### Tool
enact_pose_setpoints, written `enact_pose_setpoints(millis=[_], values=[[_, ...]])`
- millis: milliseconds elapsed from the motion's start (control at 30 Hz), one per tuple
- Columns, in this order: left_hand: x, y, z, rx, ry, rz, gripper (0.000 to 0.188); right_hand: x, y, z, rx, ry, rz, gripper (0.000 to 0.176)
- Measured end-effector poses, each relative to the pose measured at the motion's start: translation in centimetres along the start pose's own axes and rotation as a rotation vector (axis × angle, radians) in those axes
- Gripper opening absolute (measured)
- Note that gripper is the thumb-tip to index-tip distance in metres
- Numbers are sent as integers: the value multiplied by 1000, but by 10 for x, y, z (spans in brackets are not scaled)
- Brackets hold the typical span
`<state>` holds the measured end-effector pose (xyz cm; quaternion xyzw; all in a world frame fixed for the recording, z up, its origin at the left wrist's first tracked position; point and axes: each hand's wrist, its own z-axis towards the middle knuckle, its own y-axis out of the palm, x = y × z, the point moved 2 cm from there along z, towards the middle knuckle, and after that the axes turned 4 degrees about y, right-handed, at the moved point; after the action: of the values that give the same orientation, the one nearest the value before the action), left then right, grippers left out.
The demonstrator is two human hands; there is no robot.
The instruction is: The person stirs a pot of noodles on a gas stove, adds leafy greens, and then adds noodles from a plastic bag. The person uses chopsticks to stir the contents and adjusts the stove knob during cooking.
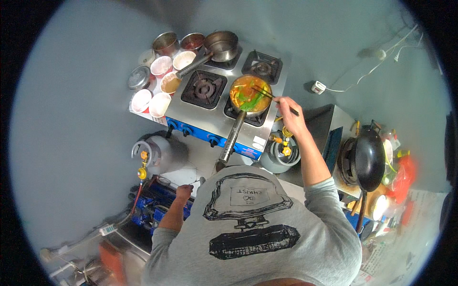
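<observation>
My right hand (292, 117) grips a pair of dark chopsticks (266, 93). Their tips dip into a metal saucepan (254, 113) of orange soup with green leaves and pale strips in it. The saucepan sits over the front right burner of a steel gas stove (218, 123), its long metal handle (234, 137) pointing towards me. Low beside my body, my left hand (184, 192) has its fingers curled, with a small thin item near the fingertips; whether they hold it is unclear.
An upright saucepan (222, 46) stands over the back left burner. Several seasoning tubs (160, 104) crowd the stove's left side. Grey gas cylinders (157, 153) stand below. To the right, a black wok (370, 161) is tilted over another burner. A corded white plug (318, 87) lies beyond the stove.
</observation>
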<state>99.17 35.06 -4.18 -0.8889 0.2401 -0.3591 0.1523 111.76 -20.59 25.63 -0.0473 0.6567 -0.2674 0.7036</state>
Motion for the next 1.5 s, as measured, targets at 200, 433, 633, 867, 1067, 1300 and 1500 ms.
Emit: enact_pose_setpoints(millis=[200, 433, 633, 867, 1067, 1300, 1500], values=[[-6, 0, 7, -83, 80, 40, 26, 11, -3, -12, 57, -76, -115, 36], [-4, -13, 17, -79, 158, 28, 28, 11, 16, -4, 47, -64, -172, 28], [-3, -12, 16, -48, 30, -119, 23, -21, 1, -25, 73, -7, -95, 37], [-47, -9, 54, -142, 746, 760, 20, -12, 14, -32, 40, 62, -129, 30], [-29, -9, 57, -152, 74, 37, 21, -10, 24, -23, 49, 40, -147, 28], [-17, -13, 56, -171, 74, 13, 19, -46, 8, -48, 22, 66, -119, 38], [-51, -15, 101, -479, 139, 175, 51, -22, 28, -41, -23, 63, -90, 35]])
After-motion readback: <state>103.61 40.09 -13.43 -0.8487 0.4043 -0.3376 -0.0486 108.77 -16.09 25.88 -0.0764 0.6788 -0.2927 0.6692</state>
